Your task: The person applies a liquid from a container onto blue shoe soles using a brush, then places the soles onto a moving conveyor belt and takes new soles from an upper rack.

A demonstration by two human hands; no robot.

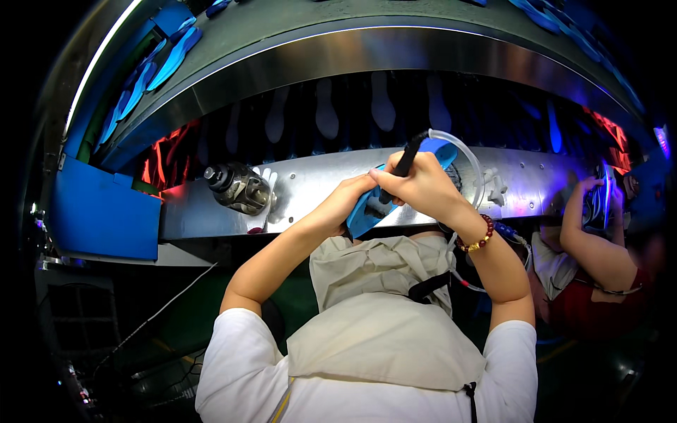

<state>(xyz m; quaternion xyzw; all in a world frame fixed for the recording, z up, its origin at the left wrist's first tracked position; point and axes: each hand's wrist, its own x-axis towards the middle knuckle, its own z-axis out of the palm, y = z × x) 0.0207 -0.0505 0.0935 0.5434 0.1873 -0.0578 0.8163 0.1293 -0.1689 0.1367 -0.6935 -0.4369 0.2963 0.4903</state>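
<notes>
Blue sole [361, 220]: mid-view, slanting from 7 o'clock toward 1, across the near edge of the steel ledge [310, 178]. Left hand [347, 201] grips its side; right hand [429, 185] is clenched round a black tool [409, 156], tip end over the sole. Clear tube [477, 166] loops at 2 o'clock, crowding that side. Bare steel at 9 o'clock, as far as 1 dark-capped jar [243, 192]; any label too small to read. Co-worker's arm [596, 243] at 3 o'clock, well apart.
</notes>
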